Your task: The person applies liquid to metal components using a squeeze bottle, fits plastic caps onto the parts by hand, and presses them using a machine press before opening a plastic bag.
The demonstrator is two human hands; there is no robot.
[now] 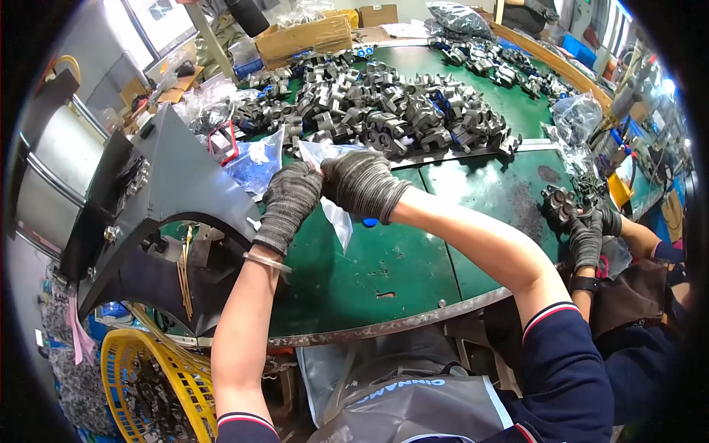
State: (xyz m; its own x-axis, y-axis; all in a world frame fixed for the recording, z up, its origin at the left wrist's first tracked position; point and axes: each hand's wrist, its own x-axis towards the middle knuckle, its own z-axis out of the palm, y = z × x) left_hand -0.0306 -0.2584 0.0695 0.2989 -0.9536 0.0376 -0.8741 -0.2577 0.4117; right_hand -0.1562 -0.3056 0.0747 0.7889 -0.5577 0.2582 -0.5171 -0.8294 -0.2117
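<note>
Both my hands wear dark grey striped knit gloves and meet above the near part of the green table [347, 273]. My left hand [292, 198] is closed, its fingertips against the right hand. Beside it my right hand [360, 181] is closed too, with its back facing up. Translucent plastic film [338, 221] hangs below and between the hands, apparently gripped by both. Just behind the left hand lies a clear plastic bag [258, 161] with blue contents; whether it joins the film I cannot tell. My fingertips are mostly hidden.
A large heap of metal parts [391, 111] covers the table behind a metal strip. A dark curved machine guard [177, 170] stands at left, above a yellow basket [155, 384]. At right, a co-worker's gloved hands [587, 232] hold metal parts [559, 203].
</note>
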